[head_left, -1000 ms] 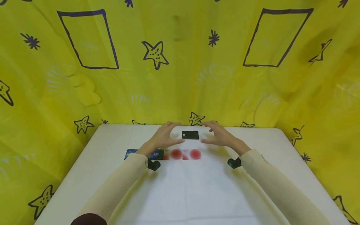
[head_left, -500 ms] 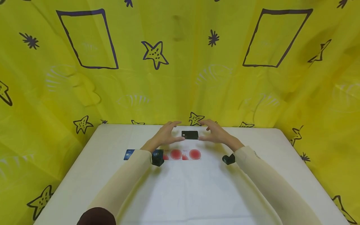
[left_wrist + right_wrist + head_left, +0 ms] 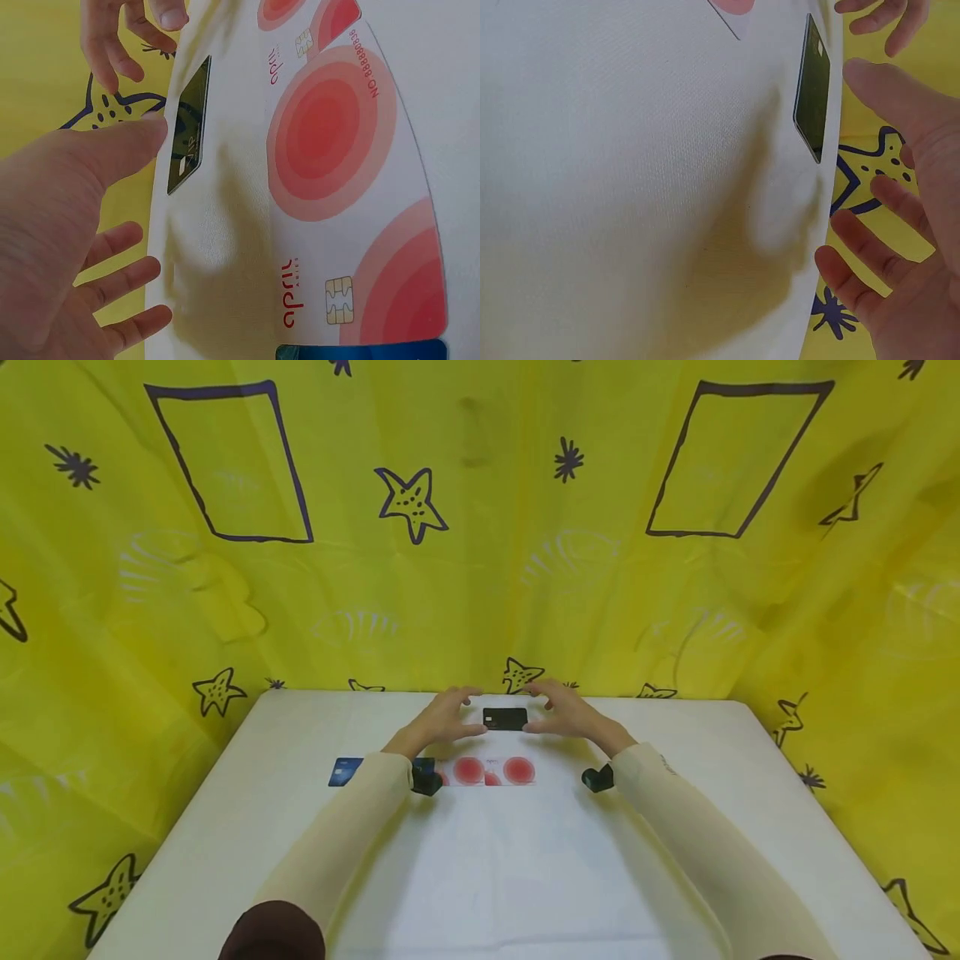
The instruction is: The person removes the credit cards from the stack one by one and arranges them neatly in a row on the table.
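A black card (image 3: 505,719) with a small chip lies flat near the far edge of the white table. My left hand (image 3: 444,717) hovers at its left side, thumb and fingers spread apart. On the other side my right hand (image 3: 566,712) curves around the card's right end in the same loose way. In the left wrist view the thumb (image 3: 124,146) appears near the black card (image 3: 191,124), and I cannot tell whether it touches. The right wrist view has the right thumb (image 3: 889,94) beside the black card (image 3: 814,90). Neither hand holds anything.
Two white cards with red circles (image 3: 519,770) lie in a row nearer to me, with a blue card (image 3: 344,772) at the row's left, partly hidden by my left sleeve. A yellow patterned curtain (image 3: 480,568) hangs behind the table (image 3: 510,877).
Both hands have moved inward towards the black card, the right one moving left and the left one slightly right. The cards stay where they were.
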